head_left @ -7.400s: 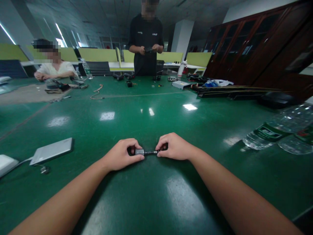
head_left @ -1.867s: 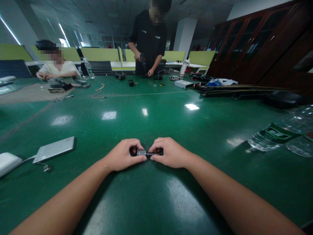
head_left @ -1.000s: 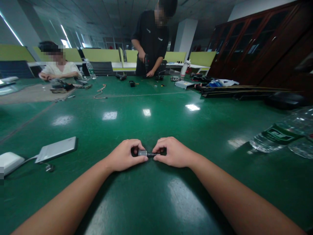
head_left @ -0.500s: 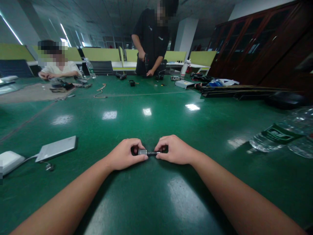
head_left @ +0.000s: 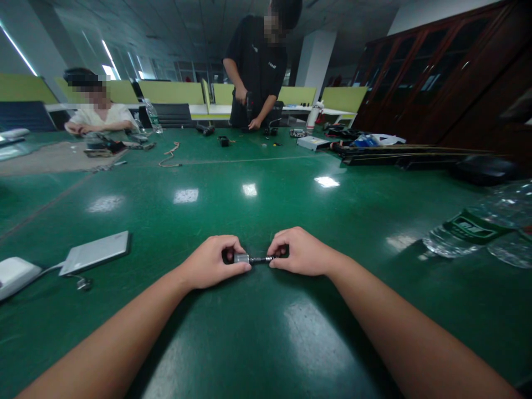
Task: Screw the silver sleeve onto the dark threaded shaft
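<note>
Between thumb and fingers, my left hand (head_left: 210,265) pinches a small silver cylinder (head_left: 241,258) that looks like a little motor. A thin dark rod (head_left: 260,260) extends from its right end, lying level just above or on the green table. My right hand (head_left: 302,254) is closed in a pinch at the rod's far end, where the fingertips hide part of it. Whether the rod and cylinder are one piece, I cannot tell.
A silver slab-shaped device (head_left: 96,252) and a white box (head_left: 19,276) lie at the left. Clear plastic bottles (head_left: 469,230) lie at the right. Black bars (head_left: 386,154) and small parts occupy the far side, where one person (head_left: 257,66) stands and another (head_left: 100,113) sits.
My right hand has shifted slightly to the right, and more of the dark rod shows between the hands. My left hand stays nearly in place.
</note>
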Tool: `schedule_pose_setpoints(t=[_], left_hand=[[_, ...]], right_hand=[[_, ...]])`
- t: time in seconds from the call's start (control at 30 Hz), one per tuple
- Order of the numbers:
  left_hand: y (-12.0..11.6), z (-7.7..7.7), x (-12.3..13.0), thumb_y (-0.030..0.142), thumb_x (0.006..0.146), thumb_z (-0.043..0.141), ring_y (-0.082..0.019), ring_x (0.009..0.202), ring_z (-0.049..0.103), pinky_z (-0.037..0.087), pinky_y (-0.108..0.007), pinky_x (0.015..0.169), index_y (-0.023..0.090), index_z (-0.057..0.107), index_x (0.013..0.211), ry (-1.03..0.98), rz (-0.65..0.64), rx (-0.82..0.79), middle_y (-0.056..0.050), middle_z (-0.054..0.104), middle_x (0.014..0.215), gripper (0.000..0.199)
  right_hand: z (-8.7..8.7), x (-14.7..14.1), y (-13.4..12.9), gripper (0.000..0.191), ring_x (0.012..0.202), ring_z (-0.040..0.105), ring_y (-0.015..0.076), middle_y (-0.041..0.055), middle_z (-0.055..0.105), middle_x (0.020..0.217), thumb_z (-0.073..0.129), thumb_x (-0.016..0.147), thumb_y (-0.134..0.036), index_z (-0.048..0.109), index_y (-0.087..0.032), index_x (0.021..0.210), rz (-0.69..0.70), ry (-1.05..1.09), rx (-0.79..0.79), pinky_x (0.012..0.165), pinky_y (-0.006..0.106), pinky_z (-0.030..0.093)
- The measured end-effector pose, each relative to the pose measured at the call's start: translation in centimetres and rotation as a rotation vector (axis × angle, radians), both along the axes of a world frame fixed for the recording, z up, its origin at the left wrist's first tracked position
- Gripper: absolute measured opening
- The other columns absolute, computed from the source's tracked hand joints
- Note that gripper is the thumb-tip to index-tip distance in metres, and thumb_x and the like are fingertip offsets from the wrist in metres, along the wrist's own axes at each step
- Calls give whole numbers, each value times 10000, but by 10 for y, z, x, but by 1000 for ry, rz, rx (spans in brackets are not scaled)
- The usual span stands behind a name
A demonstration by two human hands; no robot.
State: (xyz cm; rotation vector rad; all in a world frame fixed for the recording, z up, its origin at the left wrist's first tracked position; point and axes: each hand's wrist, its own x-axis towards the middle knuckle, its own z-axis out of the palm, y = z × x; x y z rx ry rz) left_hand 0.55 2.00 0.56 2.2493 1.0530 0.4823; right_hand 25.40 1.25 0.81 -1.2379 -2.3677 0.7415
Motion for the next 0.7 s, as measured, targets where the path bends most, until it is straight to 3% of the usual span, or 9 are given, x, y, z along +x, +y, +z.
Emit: schedule_pose_setpoints(t=[0.23, 0.53, 0.63, 0.7], left_hand=[[0, 0, 0, 409, 793, 708, -157, 696, 581, 414, -254, 635, 172, 684, 843, -4, 7, -4, -8, 641, 754, 243], [0, 1, 2, 417, 793, 704, -156, 689, 581, 416, -257, 639, 166, 681, 854, 5, 13, -18, -5, 636, 748, 259], [1, 0, 1, 403, 790, 706, -154, 694, 585, 422, -256, 645, 166, 676, 856, -2, 8, -16, -2, 632, 751, 249], [1, 0, 1, 380, 783, 711, -154, 701, 589, 427, -254, 648, 164, 673, 868, -10, 2, -14, -2, 633, 760, 235]], right_hand=[[1, 11, 4, 107, 690, 619, 138, 17, 695, 772, 731, 717, -197, 762, -170, 816, -52, -39, -17, 635, 251, 459], [0, 4, 1, 106, 694, 616, 136, 22, 684, 775, 743, 732, -223, 766, -169, 821, -1, -10, -2, 644, 252, 459], [-1, -6, -3, 145, 735, 627, 143, 29, 698, 815, 730, 749, -200, 765, -175, 888, 18, 37, 12, 688, 259, 473], [-3, -14, -6, 276, 765, 639, 139, 30, 714, 877, 719, 732, -133, 745, -174, 1003, 12, 124, -13, 728, 254, 491]])
